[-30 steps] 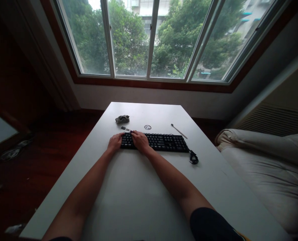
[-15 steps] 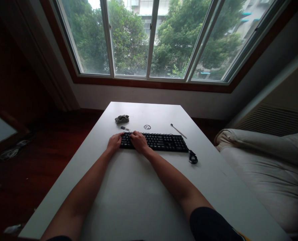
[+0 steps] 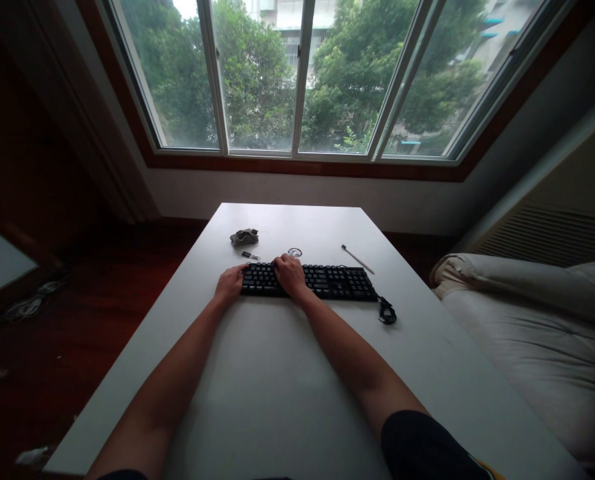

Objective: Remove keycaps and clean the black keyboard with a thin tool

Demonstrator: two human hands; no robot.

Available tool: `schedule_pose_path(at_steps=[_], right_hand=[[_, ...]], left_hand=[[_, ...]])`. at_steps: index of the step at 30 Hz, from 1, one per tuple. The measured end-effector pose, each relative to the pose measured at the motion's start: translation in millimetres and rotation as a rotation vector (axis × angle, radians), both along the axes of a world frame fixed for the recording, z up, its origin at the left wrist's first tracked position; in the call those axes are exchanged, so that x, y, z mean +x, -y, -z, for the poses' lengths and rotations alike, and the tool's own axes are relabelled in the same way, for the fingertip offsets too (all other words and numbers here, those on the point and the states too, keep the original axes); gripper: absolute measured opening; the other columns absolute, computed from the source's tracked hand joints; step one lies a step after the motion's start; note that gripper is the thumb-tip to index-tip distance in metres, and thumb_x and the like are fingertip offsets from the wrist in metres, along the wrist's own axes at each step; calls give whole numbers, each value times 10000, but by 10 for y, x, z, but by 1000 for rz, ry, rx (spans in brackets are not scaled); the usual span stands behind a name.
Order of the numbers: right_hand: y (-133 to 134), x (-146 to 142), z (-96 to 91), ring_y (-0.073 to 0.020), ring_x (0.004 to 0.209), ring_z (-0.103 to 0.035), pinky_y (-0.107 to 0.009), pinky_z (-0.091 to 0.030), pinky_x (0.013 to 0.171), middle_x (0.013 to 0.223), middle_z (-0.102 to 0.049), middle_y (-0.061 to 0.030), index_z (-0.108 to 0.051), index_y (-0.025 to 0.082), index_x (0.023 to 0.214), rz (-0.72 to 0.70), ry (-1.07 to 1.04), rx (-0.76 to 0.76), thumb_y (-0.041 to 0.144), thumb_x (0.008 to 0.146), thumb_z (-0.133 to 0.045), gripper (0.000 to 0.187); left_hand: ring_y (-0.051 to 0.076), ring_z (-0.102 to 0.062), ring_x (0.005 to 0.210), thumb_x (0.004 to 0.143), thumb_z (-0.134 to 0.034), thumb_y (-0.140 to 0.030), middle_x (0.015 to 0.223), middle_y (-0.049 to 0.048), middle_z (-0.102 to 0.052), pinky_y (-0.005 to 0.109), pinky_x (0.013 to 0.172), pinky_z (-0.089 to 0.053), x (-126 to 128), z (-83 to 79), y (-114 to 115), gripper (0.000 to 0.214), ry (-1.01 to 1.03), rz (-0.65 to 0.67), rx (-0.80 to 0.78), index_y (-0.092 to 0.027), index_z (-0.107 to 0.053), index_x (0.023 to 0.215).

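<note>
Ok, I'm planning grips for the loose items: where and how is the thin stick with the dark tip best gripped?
Probably pinch the thin stick across its middle with the right hand, from above and its right side. It is slim and lies flat at a slant, its near end close to the keyboard.

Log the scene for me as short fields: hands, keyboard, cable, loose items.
Left hand: at the left end of the keyboard
Right hand: over the keys, left of the middle; anything in its fingers is hidden
Keyboard: black, flat on the white table
Cable: bundled off the keyboard's right end
Beyond keyboard, left: crumpled grey cloth, small dark-ended tool
Beyond keyboard, middle: thin dark ring
Beyond keyboard, right: thin brush, lying aslant
</note>
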State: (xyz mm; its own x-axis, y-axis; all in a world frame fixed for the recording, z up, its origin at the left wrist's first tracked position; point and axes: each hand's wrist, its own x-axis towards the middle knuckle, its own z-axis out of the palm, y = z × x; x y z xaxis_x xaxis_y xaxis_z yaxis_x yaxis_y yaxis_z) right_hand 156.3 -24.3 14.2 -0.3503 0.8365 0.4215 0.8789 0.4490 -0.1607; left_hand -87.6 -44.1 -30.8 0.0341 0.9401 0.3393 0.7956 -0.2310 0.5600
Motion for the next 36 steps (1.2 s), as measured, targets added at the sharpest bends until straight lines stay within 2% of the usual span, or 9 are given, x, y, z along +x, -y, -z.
schedule_pose_path(at_steps=[4, 11, 14, 17, 20, 25, 29, 32, 36], right_hand=[[81, -70, -11, -285, 1053, -552, -397, -459, 929, 1087, -641, -143, -696, 193, 1083, 13, 7, -7, 289, 995, -558, 189], [365, -484, 51, -233, 1080, -549, -305, -492, 854, 1157, -634, -88, -679, 238, 1088, -319, 41, -42, 329, 1022, -541, 179], [348, -422, 36, -237, 1070, -551, -326, -479, 897, 1137, -638, -99, -690, 219, 1086, -378, 86, -5, 311, 1022, -542, 186], [271, -202, 25, -238, 1068, -559, -349, -446, 954, 1127, -642, -101, -698, 215, 1115, -405, 105, 12, 304, 1010, -572, 186], [188, 85, 24, -224, 1049, -575, -330, -429, 950, 1122, -652, -80, -693, 231, 1139, -303, 69, -20, 302, 1001, -597, 183], [100, 505, -7, -241, 1046, -576, -327, -413, 918, 1091, -657, -103, -680, 215, 1108, 12, 30, -40, 295, 1010, -562, 173], [140, 556, 3, -241, 1002, -575, -322, -418, 875, 1066, -653, -109, -667, 210, 1097, 119, 15, -45, 300, 1014, -546, 172], [267, 372, 50, -225, 979, -569, -306, -418, 854, 1052, -648, -93, -670, 219, 1072, 20, 28, -32, 292, 1011, -558, 147], [495, 43, 113, -207, 985, -549, -286, -416, 832, 1059, -638, -73, -683, 227, 1056, -303, 66, 10, 285, 1011, -573, 132]], left_hand=[[247, -625, 1213, 946, -479, -208, 1315, 63, -699, 408, 1114, -457, -3, 5, -7, 434, 6, 6, 5, -247, -674, 1332], [251, -625, 1218, 938, -478, -203, 1323, 63, -696, 413, 1127, -446, -8, 20, -28, 442, 1, 12, 2, -245, -674, 1332], [258, -623, 1221, 940, -476, -203, 1323, 70, -695, 417, 1127, -444, -15, 18, -26, 449, -8, 11, 1, -238, -666, 1345], [260, -623, 1215, 943, -480, -207, 1320, 73, -695, 415, 1119, -449, -18, 29, -26, 443, -6, 2, 16, -234, -667, 1343], [253, -627, 1204, 954, -474, -217, 1316, 73, -696, 410, 1109, -457, -13, 37, -25, 431, -5, 9, 25, -230, -669, 1338], [241, -624, 1206, 964, -461, -213, 1321, 65, -694, 406, 1108, -464, 8, 2, 1, 432, -16, 2, 10, -228, -660, 1346], [248, -630, 1193, 953, -467, -202, 1310, 66, -700, 419, 1103, -471, 16, -20, 23, 437, -17, -5, 1, -228, -662, 1344], [247, -633, 1186, 950, -467, -199, 1300, 65, -704, 418, 1099, -474, 11, -7, 23, 440, -10, -3, 6, -232, -662, 1344], [244, -631, 1189, 945, -468, -194, 1311, 62, -699, 414, 1103, -469, 1, 32, -1, 448, -12, -1, 11, -231, -657, 1350]])
